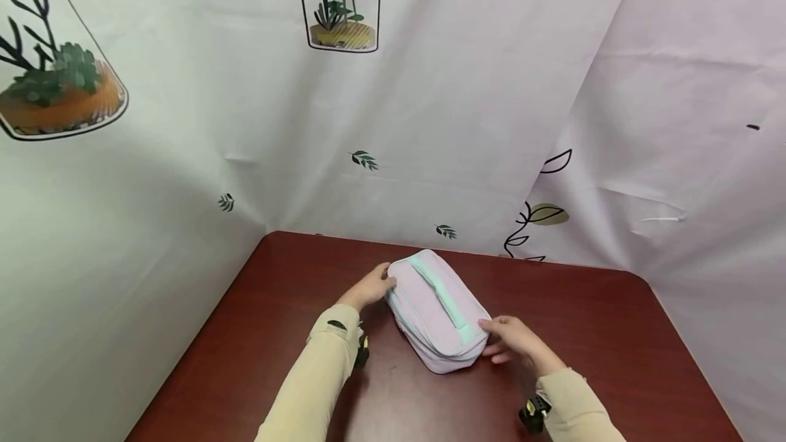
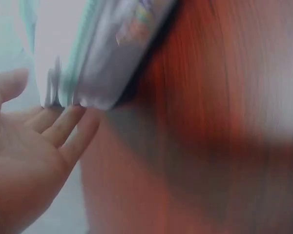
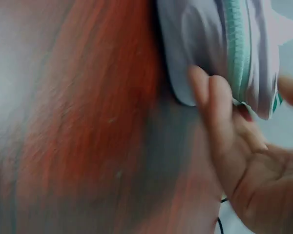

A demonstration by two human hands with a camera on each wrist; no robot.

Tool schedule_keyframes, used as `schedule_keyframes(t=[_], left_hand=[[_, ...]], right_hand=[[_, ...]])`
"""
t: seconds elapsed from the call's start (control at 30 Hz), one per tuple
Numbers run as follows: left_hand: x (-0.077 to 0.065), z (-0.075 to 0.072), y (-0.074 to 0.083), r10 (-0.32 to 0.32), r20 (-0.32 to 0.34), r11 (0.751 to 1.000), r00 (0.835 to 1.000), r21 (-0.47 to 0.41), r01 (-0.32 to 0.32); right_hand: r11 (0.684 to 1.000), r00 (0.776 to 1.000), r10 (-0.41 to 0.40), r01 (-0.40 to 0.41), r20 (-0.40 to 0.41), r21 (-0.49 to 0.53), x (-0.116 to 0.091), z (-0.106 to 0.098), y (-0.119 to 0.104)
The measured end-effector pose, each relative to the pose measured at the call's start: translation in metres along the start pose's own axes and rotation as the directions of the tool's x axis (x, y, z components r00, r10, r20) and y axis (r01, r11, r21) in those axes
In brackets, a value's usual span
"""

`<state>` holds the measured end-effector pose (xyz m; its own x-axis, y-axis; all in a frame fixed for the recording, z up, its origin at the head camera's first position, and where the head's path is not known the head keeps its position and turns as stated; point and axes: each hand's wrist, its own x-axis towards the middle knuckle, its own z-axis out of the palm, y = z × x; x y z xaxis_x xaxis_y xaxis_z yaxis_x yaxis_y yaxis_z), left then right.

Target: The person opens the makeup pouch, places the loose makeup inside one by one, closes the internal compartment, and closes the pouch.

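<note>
A pale lilac zippered bag (image 1: 439, 299) with a mint-green carry handle lies at an angle on the table. My left hand (image 1: 373, 285) is at its far left end. In the left wrist view the fingers (image 2: 63, 126) of that hand reach out fairly straight and touch the bag's end, while the thumb stands apart. At the near right corner is my right hand (image 1: 512, 338), its thumb by the top edge. The right wrist view shows extended fingers (image 3: 219, 107) against the bag's end, close to the mint zipper (image 3: 238, 48). The bag's contents are hidden.
The dark red wooden table (image 1: 270, 333) has rounded far corners. White cloth (image 1: 430, 121) printed with plants and jars hangs behind it and along both sides. A small black device (image 1: 534, 415) sits on the right wrist, and another (image 1: 362, 352) on the left.
</note>
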<state>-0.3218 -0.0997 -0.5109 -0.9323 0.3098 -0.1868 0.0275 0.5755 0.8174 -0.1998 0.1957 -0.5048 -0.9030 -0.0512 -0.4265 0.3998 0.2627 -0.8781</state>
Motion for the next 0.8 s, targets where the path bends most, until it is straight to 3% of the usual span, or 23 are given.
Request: schedule_keyframes(t=[0.1,0.2,0.27,0.33,0.43,0.53,0.63,0.8], left_hand=[[-0.009,-0.001,0.003,-0.110,-0.032,0.971,0.993,-0.216,0.100],[-0.019,-0.004,0.003,-0.176,-0.021,0.956,0.984,-0.242,0.166],[-0.025,-0.004,0.000,-0.195,0.007,0.959,0.981,-0.208,0.192],[-0.030,-0.003,-0.003,-0.183,0.043,0.964,0.982,-0.190,0.188],[-0.033,0.002,-0.009,-0.163,0.085,0.954,0.983,-0.240,0.179],[-0.035,0.005,-0.012,-0.131,0.114,0.943,0.985,-0.292,0.160],[-0.037,0.008,-0.015,-0.085,0.145,0.952,0.986,-0.282,0.123],[-0.039,0.022,-0.013,-0.028,0.181,0.983,0.983,-0.176,0.061]], right_hand=[[0.982,0.998,-0.049,0.054,-0.032,0.183,0.005,-0.005,-0.004],[0.941,0.992,-0.097,0.118,-0.081,0.318,0.011,-0.012,-0.012],[0.941,0.985,-0.111,0.147,-0.134,0.304,0.013,-0.013,-0.016],[0.960,0.978,-0.101,0.144,-0.181,0.241,0.015,-0.011,-0.017],[0.987,0.974,-0.074,0.102,-0.214,0.126,0.016,-0.006,-0.014],[0.974,0.981,-0.083,0.117,-0.177,0.194,0.017,-0.001,-0.006],[0.954,0.984,-0.122,0.152,-0.130,0.260,0.022,0.001,0.001],[0.974,0.984,-0.148,0.163,-0.102,0.160,0.028,0.003,0.010]])
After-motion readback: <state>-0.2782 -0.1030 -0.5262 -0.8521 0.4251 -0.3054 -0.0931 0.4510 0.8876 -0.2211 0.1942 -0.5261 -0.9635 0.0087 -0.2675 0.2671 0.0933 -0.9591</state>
